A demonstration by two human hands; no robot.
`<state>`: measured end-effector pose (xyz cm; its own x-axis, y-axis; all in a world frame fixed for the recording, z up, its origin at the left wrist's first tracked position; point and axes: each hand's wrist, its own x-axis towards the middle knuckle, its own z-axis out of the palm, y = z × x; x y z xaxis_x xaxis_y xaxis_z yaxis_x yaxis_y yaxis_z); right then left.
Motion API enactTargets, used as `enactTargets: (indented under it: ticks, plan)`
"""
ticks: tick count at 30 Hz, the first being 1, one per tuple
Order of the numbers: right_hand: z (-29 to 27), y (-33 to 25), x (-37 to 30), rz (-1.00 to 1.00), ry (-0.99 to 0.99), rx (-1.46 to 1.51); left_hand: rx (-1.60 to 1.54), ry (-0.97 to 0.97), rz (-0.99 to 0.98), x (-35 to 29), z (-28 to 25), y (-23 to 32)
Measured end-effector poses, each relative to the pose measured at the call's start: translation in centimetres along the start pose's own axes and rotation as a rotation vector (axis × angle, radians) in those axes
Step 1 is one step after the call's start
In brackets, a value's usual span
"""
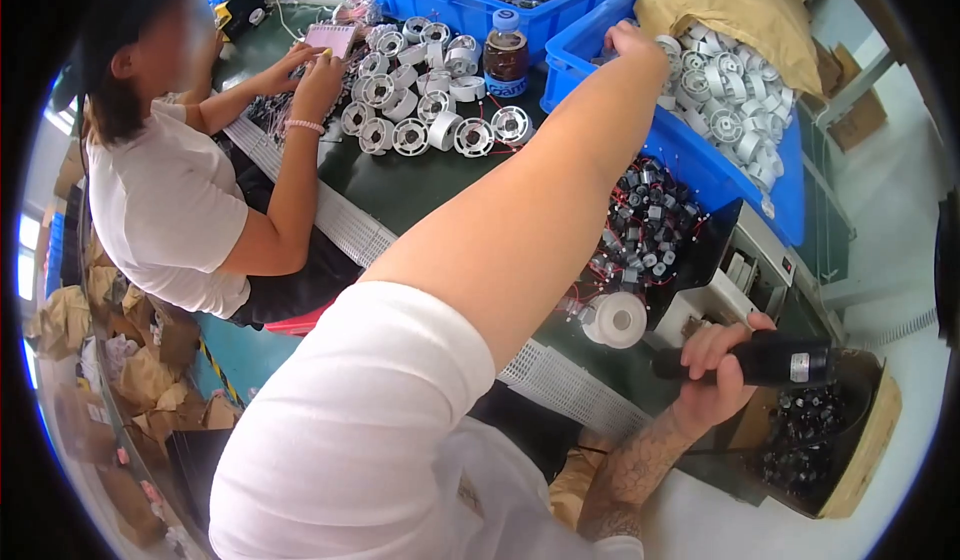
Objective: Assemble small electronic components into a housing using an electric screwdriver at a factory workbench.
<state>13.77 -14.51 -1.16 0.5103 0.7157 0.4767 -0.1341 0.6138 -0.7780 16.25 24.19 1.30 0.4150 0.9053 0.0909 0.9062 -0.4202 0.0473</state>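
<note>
My left arm stretches far up and to the right, and my left hand (633, 42) reaches over the rim of a blue bin (690, 160) that holds several white round fan housings (730, 95). Its fingers are hidden behind the hand, so its grip is unclear. My right hand (715, 370) is low on the right, closed around a black power screwdriver (775, 363) held sideways. One white round housing (615, 318) lies on the bench just left of that hand. A heap of small black motors with red wires (645, 225) lies between the two hands.
A co-worker in a white shirt (165, 200) sits on the left, hands (305, 70) at a pile of white housings (420, 110) on the green bench. A brown bottle (505, 55), a second blue bin (470, 5), a tan sack (735, 5) and a wooden box of black parts (815, 435) stand around.
</note>
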Motion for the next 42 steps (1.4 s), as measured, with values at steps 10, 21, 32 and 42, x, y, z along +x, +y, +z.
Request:
enactTargets:
  ticks: [10,21,32,42]
  plan:
    - [0.4,-0.1,0.0,-0.003,-0.041,-0.009,-0.150,-0.101,0.110,0.6,0.7,-3.2]
    - [-1.4,-1.3,-0.6,-0.045,-0.031,0.017,-0.589,0.544,0.562,-17.0,-3.8,-4.6]
    - [-0.9,-0.1,0.2,0.005,-0.105,0.132,-0.831,0.657,0.603,-27.2,2.2,-6.9]
    - [-2.2,0.0,0.0,0.047,-0.307,0.054,-0.641,-0.130,0.240,-42.8,15.9,-15.0]
